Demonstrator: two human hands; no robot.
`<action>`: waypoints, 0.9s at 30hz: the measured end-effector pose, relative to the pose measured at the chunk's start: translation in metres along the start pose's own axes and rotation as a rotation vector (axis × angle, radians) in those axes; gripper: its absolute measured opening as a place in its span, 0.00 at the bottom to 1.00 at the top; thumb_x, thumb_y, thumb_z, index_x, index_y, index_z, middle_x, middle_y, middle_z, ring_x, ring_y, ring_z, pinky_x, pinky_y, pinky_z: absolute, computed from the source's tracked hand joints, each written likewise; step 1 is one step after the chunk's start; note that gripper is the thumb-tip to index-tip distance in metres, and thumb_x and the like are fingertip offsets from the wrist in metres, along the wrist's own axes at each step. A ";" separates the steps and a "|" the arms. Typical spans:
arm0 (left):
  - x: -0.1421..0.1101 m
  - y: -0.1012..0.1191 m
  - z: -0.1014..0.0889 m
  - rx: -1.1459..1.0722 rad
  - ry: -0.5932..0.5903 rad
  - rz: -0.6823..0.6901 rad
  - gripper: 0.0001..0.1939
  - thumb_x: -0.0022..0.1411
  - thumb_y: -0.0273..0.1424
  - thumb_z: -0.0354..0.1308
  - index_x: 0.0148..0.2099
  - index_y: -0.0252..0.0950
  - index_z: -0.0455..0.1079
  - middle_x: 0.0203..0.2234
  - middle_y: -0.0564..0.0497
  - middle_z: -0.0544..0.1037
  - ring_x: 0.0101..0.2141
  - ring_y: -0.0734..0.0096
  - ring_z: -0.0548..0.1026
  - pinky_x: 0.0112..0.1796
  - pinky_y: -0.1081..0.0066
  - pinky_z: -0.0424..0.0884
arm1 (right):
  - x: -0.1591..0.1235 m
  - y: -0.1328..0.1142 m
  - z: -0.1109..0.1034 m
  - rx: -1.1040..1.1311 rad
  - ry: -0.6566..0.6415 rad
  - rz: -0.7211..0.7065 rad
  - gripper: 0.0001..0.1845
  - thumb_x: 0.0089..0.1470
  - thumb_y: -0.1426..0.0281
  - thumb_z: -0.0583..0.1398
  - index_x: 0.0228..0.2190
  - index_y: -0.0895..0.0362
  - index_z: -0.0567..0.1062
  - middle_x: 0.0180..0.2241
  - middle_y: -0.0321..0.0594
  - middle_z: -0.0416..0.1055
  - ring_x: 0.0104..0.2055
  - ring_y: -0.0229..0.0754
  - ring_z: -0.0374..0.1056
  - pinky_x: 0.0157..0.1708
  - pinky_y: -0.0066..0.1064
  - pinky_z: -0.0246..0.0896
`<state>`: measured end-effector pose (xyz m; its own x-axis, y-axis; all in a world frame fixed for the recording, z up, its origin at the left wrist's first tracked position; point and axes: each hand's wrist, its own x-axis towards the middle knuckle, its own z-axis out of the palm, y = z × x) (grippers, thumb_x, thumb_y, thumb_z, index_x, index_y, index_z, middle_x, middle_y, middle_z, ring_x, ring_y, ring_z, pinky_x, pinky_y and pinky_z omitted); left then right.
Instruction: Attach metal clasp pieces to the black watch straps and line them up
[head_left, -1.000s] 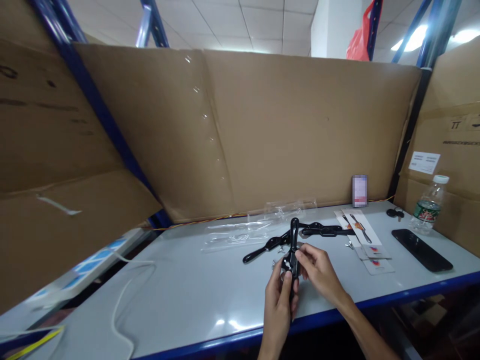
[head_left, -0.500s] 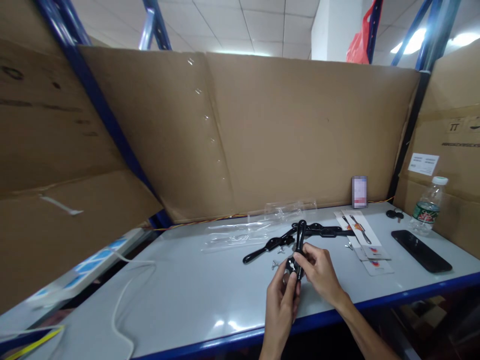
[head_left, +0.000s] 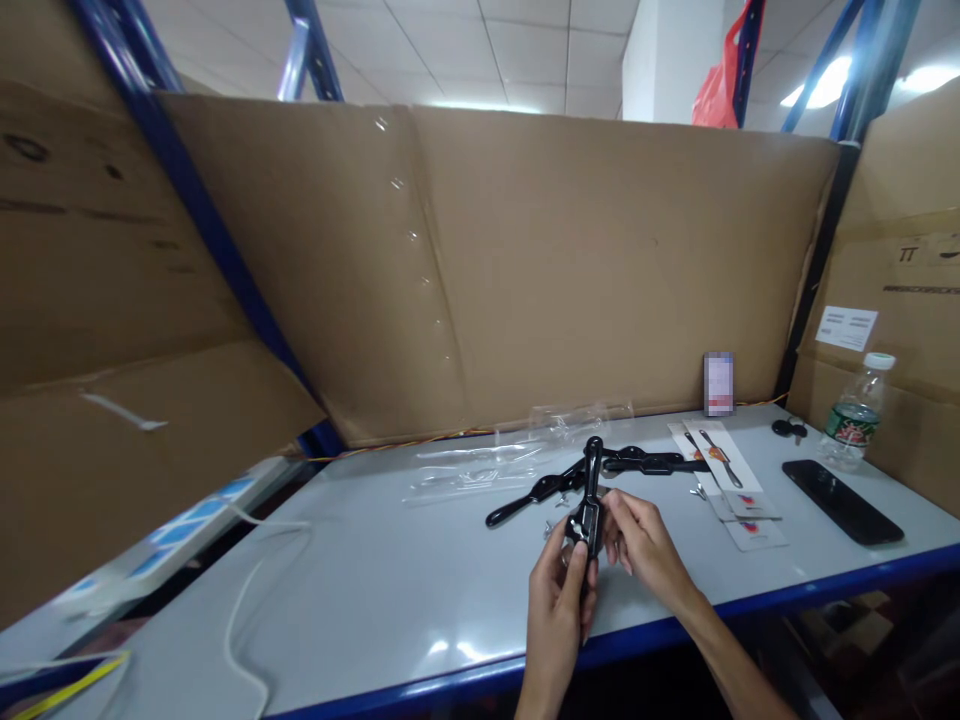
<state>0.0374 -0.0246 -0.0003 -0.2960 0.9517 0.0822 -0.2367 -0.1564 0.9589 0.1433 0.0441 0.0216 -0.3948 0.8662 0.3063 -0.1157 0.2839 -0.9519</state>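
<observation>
My left hand (head_left: 559, 590) is wrapped round the lower part of a black spokeshave (head_left: 592, 470), thumb on its middle body. One handle of the tool points up and away from me. At the right side of the tool's body is my right hand (head_left: 637, 535), its fingers curled together. A small greyish bit shows at those fingertips, too small to name. Behind the held tool lie more black spokeshaves, one with its handle (head_left: 508, 513) toward the left and another (head_left: 652, 464) to the right. Small silvery wing screws (head_left: 562, 500) lie close by on the table.
Clear plastic packaging (head_left: 472, 475) lies at the back of the grey table (head_left: 375, 590). To the right are printed cards (head_left: 731, 475), a black phone (head_left: 844, 502), keys (head_left: 789, 429) and a bottle (head_left: 853, 425). A power strip (head_left: 187, 525) with a white cable is at the left. Cardboard (head_left: 600, 260) walls the back.
My right hand has come off the spokeshave's upper face to its right side, fingers curling. The spokeshave has turned slightly, its upper handle shifting left, still in my left hand.
</observation>
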 end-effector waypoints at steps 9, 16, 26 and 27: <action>0.000 0.000 0.001 -0.006 -0.008 0.008 0.32 0.58 0.51 0.63 0.56 0.36 0.67 0.19 0.60 0.66 0.12 0.82 0.55 0.10 0.80 0.51 | 0.000 0.002 0.000 -0.029 0.001 0.004 0.28 0.62 0.44 0.53 0.24 0.55 0.65 0.17 0.30 0.61 0.17 0.34 0.57 0.17 0.27 0.50; -0.001 0.001 0.000 -0.012 0.004 0.002 0.33 0.57 0.51 0.63 0.57 0.36 0.67 0.19 0.59 0.66 0.12 0.82 0.55 0.11 0.80 0.51 | 0.000 -0.002 0.000 -0.036 0.002 0.002 0.29 0.61 0.43 0.53 0.24 0.54 0.64 0.16 0.30 0.61 0.17 0.34 0.57 0.17 0.27 0.49; -0.001 0.001 0.000 -0.007 -0.019 -0.009 0.32 0.58 0.51 0.62 0.57 0.36 0.67 0.19 0.60 0.66 0.12 0.83 0.54 0.10 0.80 0.51 | 0.000 -0.004 0.000 -0.079 0.004 -0.016 0.28 0.62 0.45 0.53 0.24 0.55 0.65 0.16 0.30 0.61 0.17 0.34 0.58 0.19 0.26 0.52; -0.001 0.001 0.000 -0.012 -0.020 -0.009 0.32 0.58 0.51 0.62 0.57 0.36 0.68 0.19 0.60 0.66 0.12 0.83 0.54 0.10 0.80 0.51 | 0.000 -0.004 0.000 -0.088 0.009 -0.019 0.28 0.62 0.45 0.53 0.24 0.55 0.65 0.16 0.30 0.61 0.18 0.34 0.59 0.20 0.26 0.52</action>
<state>0.0373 -0.0255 0.0002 -0.2755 0.9580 0.0794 -0.2500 -0.1512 0.9564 0.1436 0.0426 0.0258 -0.3850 0.8639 0.3246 -0.0422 0.3349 -0.9413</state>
